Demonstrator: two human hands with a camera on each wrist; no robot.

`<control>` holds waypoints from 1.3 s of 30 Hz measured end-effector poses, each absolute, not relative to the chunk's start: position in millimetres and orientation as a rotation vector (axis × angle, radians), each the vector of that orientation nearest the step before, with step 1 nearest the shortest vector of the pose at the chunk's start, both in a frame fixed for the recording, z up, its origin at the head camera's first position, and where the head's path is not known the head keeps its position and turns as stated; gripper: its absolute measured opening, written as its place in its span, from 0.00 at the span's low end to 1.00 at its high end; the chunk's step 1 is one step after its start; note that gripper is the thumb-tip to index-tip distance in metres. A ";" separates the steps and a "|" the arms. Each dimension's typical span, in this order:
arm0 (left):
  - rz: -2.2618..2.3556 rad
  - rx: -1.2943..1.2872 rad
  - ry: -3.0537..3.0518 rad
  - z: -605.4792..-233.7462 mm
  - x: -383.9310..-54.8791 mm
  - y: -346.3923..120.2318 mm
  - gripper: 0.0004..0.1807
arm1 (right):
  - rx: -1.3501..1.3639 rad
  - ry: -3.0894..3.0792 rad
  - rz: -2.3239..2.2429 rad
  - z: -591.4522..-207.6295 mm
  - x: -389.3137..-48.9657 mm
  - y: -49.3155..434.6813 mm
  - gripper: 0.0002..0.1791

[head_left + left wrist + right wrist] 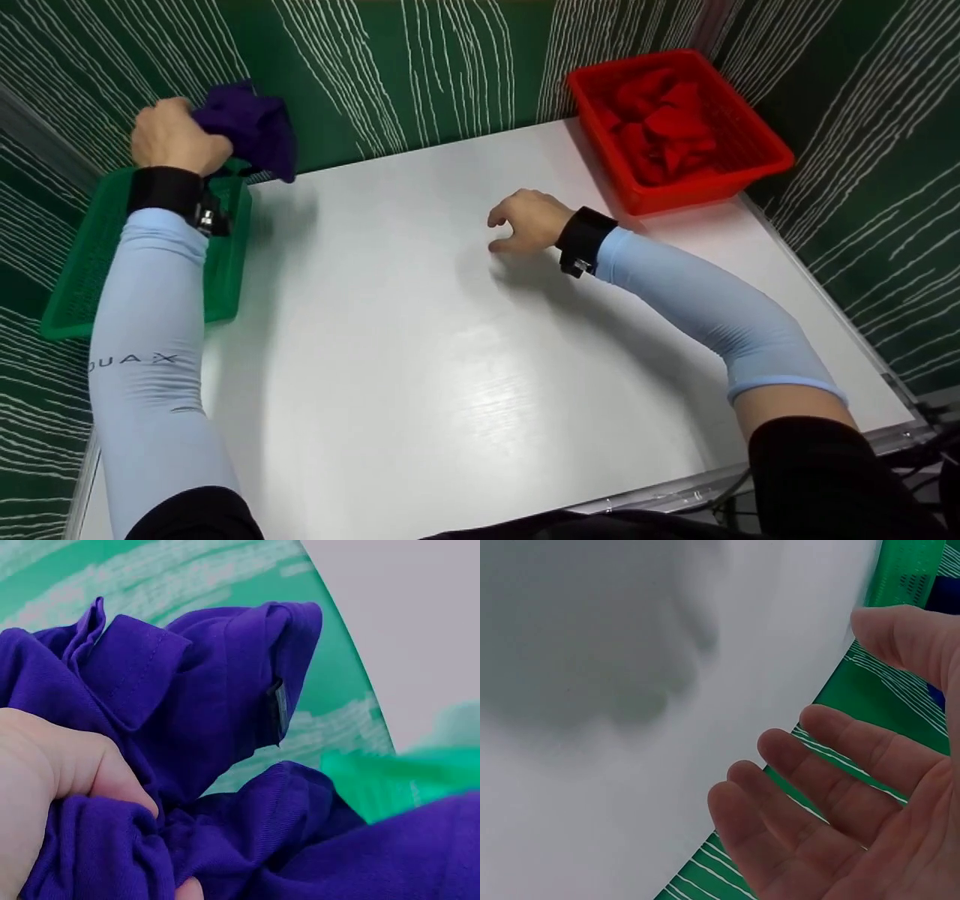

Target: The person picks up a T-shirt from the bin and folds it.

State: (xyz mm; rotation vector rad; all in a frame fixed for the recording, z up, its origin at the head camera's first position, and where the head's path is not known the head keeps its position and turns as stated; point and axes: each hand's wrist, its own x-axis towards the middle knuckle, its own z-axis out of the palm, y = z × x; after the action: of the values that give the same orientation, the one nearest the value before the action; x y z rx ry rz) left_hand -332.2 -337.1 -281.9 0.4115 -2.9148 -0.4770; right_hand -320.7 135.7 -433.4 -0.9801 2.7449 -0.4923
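My left hand grips a bunched purple garment over the far end of the green basket. In the left wrist view the thumb presses into the folds of the purple cloth, and a small dark label shows along one edge. The cloth hangs to the right of the hand in the head view. My right hand hovers above the white table with nothing in it. Its fingers are spread and slightly bent in the right wrist view.
A red basket holding red cloth pieces stands at the table's back right corner. Green walls with white streaks rise behind and on both sides. A metal rail runs along the near table edge.
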 end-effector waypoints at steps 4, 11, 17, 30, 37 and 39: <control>-0.515 0.350 -2.938 -288.9 -338.7 -309.3 0.39 | -1.011 2.742 -0.500 -431.7 -322.3 133.6 0.25; -0.549 0.236 -2.949 -325.8 -353.3 -269.6 0.38 | -1.026 2.767 -0.481 -431.3 -327.7 130.9 0.25; -0.564 0.197 -2.993 -381.6 -360.7 -233.0 0.39 | -0.993 2.763 -0.490 -432.4 -332.0 128.9 0.25; -0.582 -0.021 -3.179 -452.9 -348.6 -165.5 0.45 | -0.847 2.777 -0.559 -437.4 -352.1 114.4 0.27; -0.711 -0.357 -3.316 -448.3 -341.7 -167.8 0.68 | -0.755 2.847 -0.589 -450.1 -366.5 108.1 0.37; -0.726 -0.416 -3.305 -451.4 -348.1 -178.9 0.74 | -0.764 2.872 -0.564 -455.6 -371.0 105.3 0.39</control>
State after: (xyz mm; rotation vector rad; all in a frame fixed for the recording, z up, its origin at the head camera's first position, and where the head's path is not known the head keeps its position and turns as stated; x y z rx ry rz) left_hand -348.1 -178.9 -451.4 -0.4155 -3.3054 -0.7260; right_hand -371.0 105.3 -455.6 -0.7641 2.8720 -0.5639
